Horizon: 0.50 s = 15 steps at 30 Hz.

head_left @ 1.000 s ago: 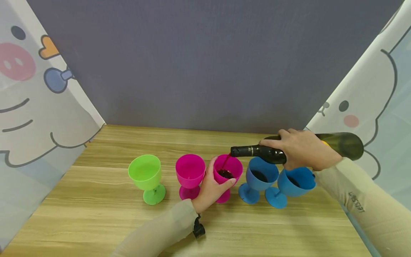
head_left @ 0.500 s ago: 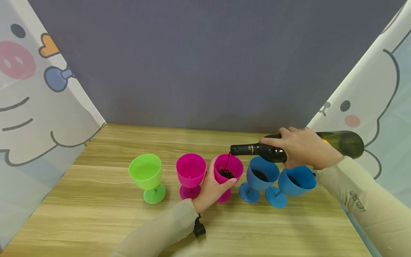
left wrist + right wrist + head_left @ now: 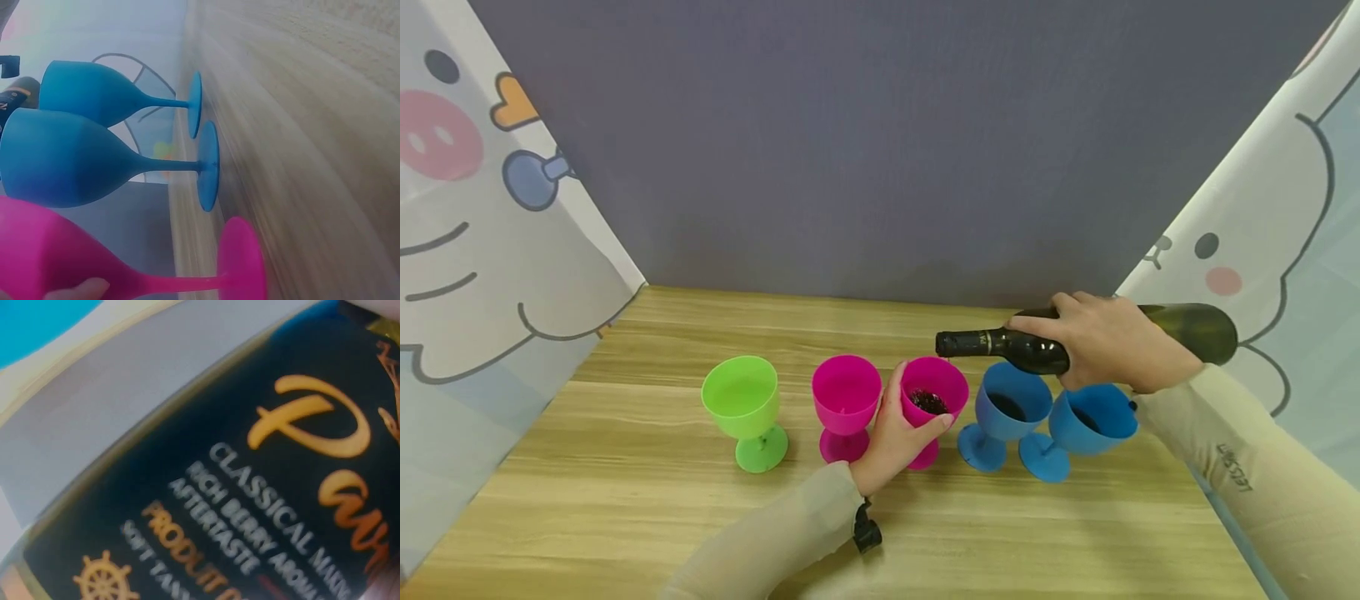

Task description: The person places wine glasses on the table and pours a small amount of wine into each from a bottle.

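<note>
My left hand (image 3: pixel 889 440) holds the bowl of a pink goblet (image 3: pixel 957 390), thumb on the near side. Dark, bubbly liquid lies in that goblet, which stands on the table. Above its rim is the mouth of a dark green wine bottle (image 3: pixel 1033 352), lying nearly level, with no full stream showing. My right hand (image 3: pixel 1101 343) grips the bottle around its shoulder and body. In the right wrist view the black bottle label (image 3: pixel 187 487) fills most of the picture. From the left wrist view, the pink goblet (image 3: pixel 44 250) shows its stem and foot, with a fingertip against the bowl.
Two blue goblets (image 3: pixel 1000 425) with dark liquid stand to the right, partly under the bottle. A second pink goblet (image 3: pixel 842 421) touches or nearly touches my left hand; a green goblet (image 3: pixel 752 417) stands farther left. A grey panel (image 3: pixel 880 150) closes off the wooden table's (image 3: pixel 587 500) back.
The red stream from the bottle into the pink goblet has stopped or thinned to a drip. The bottle has levelled slightly, its base end lower. Left hand stays on the goblet.
</note>
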Available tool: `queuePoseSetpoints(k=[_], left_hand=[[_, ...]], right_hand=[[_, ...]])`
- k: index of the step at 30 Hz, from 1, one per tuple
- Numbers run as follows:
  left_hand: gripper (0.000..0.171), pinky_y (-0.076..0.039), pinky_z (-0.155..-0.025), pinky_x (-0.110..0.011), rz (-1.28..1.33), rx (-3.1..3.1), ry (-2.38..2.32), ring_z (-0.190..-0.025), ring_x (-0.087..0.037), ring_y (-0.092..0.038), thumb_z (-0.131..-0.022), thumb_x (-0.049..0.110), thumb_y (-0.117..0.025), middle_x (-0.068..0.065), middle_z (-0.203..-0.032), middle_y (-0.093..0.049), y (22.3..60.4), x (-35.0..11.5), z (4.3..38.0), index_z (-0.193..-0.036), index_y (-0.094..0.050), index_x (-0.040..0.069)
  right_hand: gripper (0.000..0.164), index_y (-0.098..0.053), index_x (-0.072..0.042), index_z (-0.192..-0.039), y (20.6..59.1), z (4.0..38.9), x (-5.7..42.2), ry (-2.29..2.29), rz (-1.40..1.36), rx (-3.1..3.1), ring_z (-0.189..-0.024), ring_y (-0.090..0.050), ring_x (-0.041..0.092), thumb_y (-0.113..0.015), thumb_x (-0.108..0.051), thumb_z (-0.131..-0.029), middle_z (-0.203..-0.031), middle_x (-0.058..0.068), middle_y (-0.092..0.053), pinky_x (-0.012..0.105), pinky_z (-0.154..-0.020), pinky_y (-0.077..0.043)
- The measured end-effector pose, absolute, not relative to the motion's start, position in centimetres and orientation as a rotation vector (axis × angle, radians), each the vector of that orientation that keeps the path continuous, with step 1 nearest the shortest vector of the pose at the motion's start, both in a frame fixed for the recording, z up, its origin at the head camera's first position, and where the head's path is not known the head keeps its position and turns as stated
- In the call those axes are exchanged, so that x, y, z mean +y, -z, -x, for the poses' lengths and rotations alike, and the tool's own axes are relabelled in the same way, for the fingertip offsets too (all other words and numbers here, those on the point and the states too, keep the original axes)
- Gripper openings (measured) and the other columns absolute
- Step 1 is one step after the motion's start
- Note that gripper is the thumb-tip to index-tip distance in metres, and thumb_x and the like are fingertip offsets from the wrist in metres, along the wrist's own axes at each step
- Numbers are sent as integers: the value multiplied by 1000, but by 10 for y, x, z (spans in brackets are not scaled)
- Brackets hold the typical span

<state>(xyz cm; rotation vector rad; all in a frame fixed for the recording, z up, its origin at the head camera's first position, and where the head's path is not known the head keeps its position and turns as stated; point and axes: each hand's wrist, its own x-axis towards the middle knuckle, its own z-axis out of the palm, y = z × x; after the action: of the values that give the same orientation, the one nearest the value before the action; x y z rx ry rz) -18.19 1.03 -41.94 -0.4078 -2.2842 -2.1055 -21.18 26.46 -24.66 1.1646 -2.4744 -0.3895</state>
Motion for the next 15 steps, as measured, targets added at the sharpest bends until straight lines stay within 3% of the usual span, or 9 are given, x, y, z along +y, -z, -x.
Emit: queuePoseSetpoints(k=[15], left_hand=[[92,-39,-102,-52,512,-2296,2116,-133,-37,-33,-85,20,-70,-16,-151,-25,423,-1,168,-152,-9,5]], right_hand=[[76,-62,-20,-120,252,216,255,330,-1149,-2437,-59,-52,21,-89,-32,-49,-77,12,-55,35,-39,-46]])
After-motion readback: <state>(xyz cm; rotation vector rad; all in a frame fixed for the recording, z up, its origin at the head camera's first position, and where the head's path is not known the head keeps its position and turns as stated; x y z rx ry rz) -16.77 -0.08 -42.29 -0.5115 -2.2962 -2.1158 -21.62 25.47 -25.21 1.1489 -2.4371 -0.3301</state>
